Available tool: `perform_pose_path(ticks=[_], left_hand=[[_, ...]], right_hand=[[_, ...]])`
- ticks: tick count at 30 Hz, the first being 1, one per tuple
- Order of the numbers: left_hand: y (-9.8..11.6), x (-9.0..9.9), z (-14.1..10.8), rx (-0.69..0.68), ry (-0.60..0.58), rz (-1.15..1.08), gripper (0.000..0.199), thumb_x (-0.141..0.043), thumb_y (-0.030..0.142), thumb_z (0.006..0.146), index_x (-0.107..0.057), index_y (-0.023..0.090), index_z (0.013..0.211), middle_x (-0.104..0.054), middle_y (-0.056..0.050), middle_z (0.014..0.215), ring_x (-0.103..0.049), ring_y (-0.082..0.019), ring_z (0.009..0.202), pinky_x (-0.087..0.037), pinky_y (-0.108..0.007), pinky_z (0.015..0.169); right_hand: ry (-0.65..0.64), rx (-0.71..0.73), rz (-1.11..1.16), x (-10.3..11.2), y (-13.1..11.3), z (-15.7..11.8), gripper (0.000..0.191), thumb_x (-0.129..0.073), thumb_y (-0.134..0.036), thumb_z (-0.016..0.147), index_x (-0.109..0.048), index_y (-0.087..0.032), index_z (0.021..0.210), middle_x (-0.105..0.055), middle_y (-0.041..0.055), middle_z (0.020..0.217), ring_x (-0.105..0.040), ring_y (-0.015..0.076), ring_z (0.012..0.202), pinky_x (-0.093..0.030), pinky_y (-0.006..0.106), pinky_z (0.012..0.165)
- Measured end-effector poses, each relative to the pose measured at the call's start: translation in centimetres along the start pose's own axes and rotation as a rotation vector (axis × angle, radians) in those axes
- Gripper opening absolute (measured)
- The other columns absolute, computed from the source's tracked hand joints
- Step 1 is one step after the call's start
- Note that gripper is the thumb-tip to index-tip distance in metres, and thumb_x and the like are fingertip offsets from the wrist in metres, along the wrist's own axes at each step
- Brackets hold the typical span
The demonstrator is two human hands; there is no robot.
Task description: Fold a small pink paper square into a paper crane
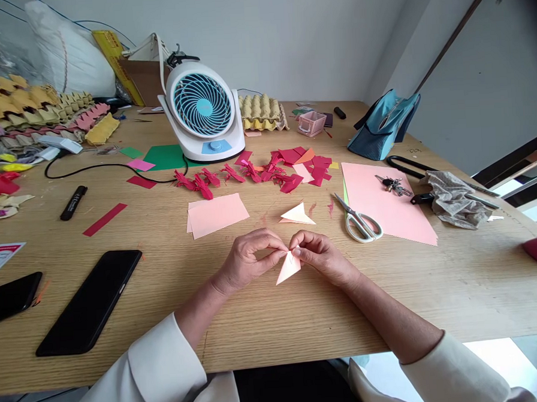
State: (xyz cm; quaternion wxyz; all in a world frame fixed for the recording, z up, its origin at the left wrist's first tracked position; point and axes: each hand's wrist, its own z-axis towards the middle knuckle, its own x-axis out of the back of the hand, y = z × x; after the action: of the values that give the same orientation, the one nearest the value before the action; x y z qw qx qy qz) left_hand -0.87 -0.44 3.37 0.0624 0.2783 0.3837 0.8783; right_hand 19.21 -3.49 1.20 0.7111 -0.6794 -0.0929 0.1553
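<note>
A small folded piece of pale pink paper (289, 268) hangs point-down between my two hands, above the wooden table. My left hand (252, 257) pinches its top edge from the left, thumb and index finger pressed together. From the right, my right hand (324, 257) pinches the same piece near its upper corner. Just beyond my fingers lies a second folded pale pink piece (298, 214). Flat pink rectangles (218, 215) rest ahead of my left hand. White-handled scissors (359, 221) lie to the right, partly on a large pink sheet (404, 215).
Red folded paper figures (233, 174) lie in a row before a white fan (204, 111). Two black phones (89, 302) and a marker (73, 203) are on the left. Keys (396, 186), a grey cloth (456, 199) and a blue bag (384, 125) are on the right.
</note>
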Motion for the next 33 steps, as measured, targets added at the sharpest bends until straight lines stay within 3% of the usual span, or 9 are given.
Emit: perform_pose_path(ticks=[11, 19, 25, 33], left_hand=[[-0.1, -1.7, -0.5, 0.062, 0.110, 0.042, 0.008, -0.067, 0.017, 0.084, -0.065, 0.017, 0.076, -0.065, -0.002, 0.074, -0.062, -0.013, 0.070, -0.051, -0.023, 0.065], [0.1, -1.5, -0.9, 0.082, 0.047, -0.028, 0.011, -0.058, 0.016, 0.091, -0.068, 0.016, 0.085, -0.069, -0.003, 0.081, -0.065, -0.012, 0.076, -0.051, -0.022, 0.068], [0.0, -1.6, -0.8, 0.119, 0.062, -0.016, 0.009, -0.060, 0.018, 0.090, -0.068, 0.016, 0.088, -0.068, -0.003, 0.081, -0.064, -0.012, 0.074, -0.051, -0.020, 0.065], [-0.6, -1.8, -0.9, 0.063, 0.097, 0.054, 0.005, -0.063, 0.015, 0.089, -0.066, 0.017, 0.085, -0.068, -0.001, 0.080, -0.064, -0.011, 0.074, -0.050, -0.020, 0.067]], right_hand=[[-0.036, 0.050, 0.067, -0.6, 0.9, 0.3, 0.037, -0.076, -0.051, 0.076, -0.055, -0.021, 0.083, -0.051, -0.0030, 0.073, -0.048, 0.0121, 0.066, -0.042, 0.027, 0.065], [0.060, 0.120, -0.057, -0.2, 1.0, 0.3, 0.034, -0.078, -0.046, 0.077, -0.058, -0.019, 0.077, -0.053, -0.0020, 0.071, -0.045, 0.0112, 0.064, -0.036, 0.025, 0.059], [0.092, 0.130, -0.060, -0.1, 1.0, 0.2, 0.032, -0.077, -0.045, 0.079, -0.058, -0.020, 0.077, -0.053, -0.0022, 0.069, -0.043, 0.0109, 0.062, -0.034, 0.025, 0.057], [0.078, 0.136, -0.047, -0.1, 1.2, 0.3, 0.031, -0.073, -0.048, 0.082, -0.059, -0.020, 0.081, -0.057, 0.0000, 0.076, -0.054, 0.0132, 0.068, -0.045, 0.028, 0.065]])
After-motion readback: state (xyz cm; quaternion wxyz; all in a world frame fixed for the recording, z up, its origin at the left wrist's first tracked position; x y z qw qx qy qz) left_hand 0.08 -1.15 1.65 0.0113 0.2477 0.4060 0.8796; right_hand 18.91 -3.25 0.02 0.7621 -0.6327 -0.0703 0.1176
